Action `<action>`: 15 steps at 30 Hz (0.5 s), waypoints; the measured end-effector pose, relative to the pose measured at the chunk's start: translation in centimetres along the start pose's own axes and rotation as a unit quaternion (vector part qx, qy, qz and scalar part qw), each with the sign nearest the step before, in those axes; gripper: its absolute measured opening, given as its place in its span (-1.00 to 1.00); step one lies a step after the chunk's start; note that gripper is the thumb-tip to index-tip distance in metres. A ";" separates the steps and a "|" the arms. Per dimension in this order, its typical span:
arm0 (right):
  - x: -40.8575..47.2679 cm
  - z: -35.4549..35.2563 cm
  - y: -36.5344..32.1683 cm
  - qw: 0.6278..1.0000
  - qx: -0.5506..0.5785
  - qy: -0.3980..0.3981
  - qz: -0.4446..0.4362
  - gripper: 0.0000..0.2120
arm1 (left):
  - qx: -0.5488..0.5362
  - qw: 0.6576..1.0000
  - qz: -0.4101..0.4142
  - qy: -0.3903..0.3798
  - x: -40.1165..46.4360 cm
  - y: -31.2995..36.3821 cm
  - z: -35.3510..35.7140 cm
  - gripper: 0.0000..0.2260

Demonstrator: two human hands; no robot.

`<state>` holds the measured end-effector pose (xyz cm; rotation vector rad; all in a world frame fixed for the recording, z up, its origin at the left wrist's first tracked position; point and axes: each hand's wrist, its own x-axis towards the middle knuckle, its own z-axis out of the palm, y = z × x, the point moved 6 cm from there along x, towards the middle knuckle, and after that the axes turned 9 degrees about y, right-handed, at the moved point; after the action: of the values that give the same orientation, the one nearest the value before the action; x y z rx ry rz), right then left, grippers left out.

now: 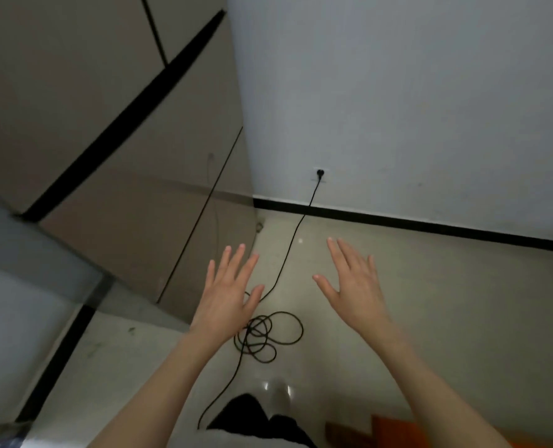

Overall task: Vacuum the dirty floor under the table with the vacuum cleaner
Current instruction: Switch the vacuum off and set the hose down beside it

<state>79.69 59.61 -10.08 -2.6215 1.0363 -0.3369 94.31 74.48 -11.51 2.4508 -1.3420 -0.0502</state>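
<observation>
My left hand (228,292) and my right hand (354,282) are both stretched out in front of me, palms down, fingers straight and spread, holding nothing. Below them a black power cord (296,234) runs across the pale tiled floor (446,286) from a plug in a wall socket (319,174). The cord gathers into a loose coil (268,334) on the floor under my left hand, then trails back toward my legs. No vacuum cleaner body and no table can be seen in the head view.
A tall beige cabinet (123,156) with dark seams fills the left side. A white wall (398,108) with a black skirting board (430,226) closes off the back. Something orange (398,430) sits at the bottom right edge beside my dark trouser legs (255,415).
</observation>
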 end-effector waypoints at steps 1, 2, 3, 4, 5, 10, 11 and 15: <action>2.0 -0.3 0.6 1.000 0.002 0.003 -0.003 -0.35 | 0.001 1.000 -0.002 -0.001 2.0 0.2 0.3 -0.30; 3.4 -0.3 1.2 1.000 -0.001 0.003 -0.002 -0.35 | 0.004 1.000 -0.004 -0.003 3.6 0.3 0.5 -0.29; 5.2 -0.1 1.9 1.000 -0.010 -0.001 -0.004 -0.35 | 0.007 1.000 -0.004 -0.007 5.5 0.4 1.0 -0.28; 6.6 0.1 2.5 1.000 -0.020 -0.006 -0.007 -0.35 | 0.009 1.000 -0.002 -0.014 7.0 0.4 1.5 -0.28; 7.9 0.5 3.1 0.999 -0.030 -0.006 -0.009 -0.33 | 0.010 1.000 0.004 -0.020 8.4 0.4 2.0 -0.27; 15.8 2.4 7.0 0.998 -0.057 -0.009 0.007 -0.36 | 0.024 0.999 0.030 -0.030 17.3 0.5 5.4 -0.34; 18.0 3.0 7.9 0.998 -0.065 -0.016 0.007 -0.39 | 0.027 0.998 0.032 -0.040 19.7 0.4 6.3 -0.34; 25.9 5.5 10.4 0.994 -0.101 -0.033 0.007 -0.39 | 0.041 0.996 0.038 -0.073 28.6 -0.9 10.1 -0.38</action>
<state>93.41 35.42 -16.19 -2.7787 1.1199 -0.1464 108.88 48.50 -17.47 2.5017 -1.5273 -0.1632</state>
